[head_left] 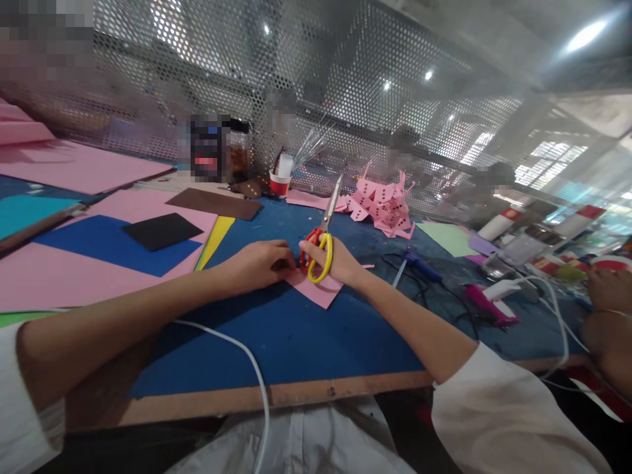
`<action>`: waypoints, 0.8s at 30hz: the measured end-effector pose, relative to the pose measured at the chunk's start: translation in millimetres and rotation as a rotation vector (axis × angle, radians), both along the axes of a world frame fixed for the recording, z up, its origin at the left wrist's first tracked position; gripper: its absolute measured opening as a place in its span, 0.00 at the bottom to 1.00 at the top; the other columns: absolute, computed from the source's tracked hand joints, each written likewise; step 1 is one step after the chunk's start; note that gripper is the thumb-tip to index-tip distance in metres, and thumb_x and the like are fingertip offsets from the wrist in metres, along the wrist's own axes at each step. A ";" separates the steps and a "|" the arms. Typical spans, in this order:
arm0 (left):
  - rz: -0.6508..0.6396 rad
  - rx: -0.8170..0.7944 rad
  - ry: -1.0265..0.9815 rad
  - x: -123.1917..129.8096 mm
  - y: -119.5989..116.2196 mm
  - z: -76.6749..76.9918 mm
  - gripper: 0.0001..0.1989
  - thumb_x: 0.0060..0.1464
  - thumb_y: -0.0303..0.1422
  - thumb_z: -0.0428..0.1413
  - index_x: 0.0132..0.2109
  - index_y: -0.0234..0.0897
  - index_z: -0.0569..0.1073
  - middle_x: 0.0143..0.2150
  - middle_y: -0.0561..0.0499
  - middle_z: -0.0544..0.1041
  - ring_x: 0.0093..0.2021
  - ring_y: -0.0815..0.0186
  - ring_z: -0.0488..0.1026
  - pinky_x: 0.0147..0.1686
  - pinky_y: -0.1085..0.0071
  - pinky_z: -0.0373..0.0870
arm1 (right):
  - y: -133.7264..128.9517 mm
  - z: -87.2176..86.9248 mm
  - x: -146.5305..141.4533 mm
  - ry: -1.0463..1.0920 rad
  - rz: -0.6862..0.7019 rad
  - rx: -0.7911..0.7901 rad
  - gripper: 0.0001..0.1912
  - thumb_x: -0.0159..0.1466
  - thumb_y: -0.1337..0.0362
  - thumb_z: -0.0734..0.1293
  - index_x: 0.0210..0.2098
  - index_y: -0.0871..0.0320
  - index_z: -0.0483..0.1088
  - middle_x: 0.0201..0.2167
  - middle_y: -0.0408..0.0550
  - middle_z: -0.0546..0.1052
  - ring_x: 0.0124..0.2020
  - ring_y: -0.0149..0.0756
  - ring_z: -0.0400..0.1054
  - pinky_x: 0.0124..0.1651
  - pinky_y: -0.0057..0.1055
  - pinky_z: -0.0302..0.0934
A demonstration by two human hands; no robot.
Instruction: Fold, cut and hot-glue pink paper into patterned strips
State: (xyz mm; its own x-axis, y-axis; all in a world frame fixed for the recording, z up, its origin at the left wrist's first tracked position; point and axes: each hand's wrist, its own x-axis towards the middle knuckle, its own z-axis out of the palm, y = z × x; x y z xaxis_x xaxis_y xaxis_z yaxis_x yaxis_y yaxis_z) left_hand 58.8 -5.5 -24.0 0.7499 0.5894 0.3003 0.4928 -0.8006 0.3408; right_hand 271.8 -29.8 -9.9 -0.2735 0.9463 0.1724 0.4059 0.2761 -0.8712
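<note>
My right hand [340, 258] is closed round a pair of scissors [330, 209] with one red and one yellow handle loop. The blades point up and away from me and look nearly together. Under the scissors a small piece of pink paper [320, 294] lies on the blue table mat [296, 342]. With bent fingers, my left hand [266, 264] grips the left edge of that paper; its fingertips are partly hidden. A narrow pink strip [366, 266] shows just beyond my right wrist.
Coloured sheets lie left: pink [29, 276], blue [113, 240], black [162, 231], brown [214, 203]. Behind are a red-and-white cup [280, 185] and a pile of dotted pink cutouts [382, 204]. Rightward lie a blue glue gun [422, 264], a magenta tool [491, 306], cords and another person's hand [609, 289].
</note>
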 end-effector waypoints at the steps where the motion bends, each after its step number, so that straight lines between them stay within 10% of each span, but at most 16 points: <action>1: 0.002 0.000 -0.002 -0.1 0.1 -0.3 0.09 0.58 0.29 0.54 0.41 0.38 0.79 0.41 0.49 0.77 0.37 0.65 0.75 0.38 0.72 0.68 | 0.0 0.1 0.3 0.001 0.001 0.003 0.21 0.64 0.46 0.67 0.27 0.56 0.65 0.20 0.41 0.72 0.22 0.30 0.67 0.25 0.25 0.60; 24: 0.014 0.029 0.024 0.2 -5.2 5.2 0.12 0.54 0.24 0.52 0.40 0.39 0.78 0.38 0.50 0.75 0.33 0.67 0.73 0.33 0.73 0.65 | -3.0 6.1 15.0 -0.115 -0.036 0.038 0.21 0.66 0.47 0.65 0.27 0.57 0.66 0.23 0.44 0.74 0.26 0.32 0.70 0.30 0.27 0.63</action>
State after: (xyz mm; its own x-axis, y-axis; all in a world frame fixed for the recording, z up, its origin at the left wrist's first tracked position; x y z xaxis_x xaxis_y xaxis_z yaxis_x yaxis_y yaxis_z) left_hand 59.0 -10.7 -18.8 0.7491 0.5912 0.2989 0.5118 -0.8029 0.3055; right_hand 286.8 -32.8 -3.9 -0.2599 0.9491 0.1778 0.5124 0.2916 -0.8077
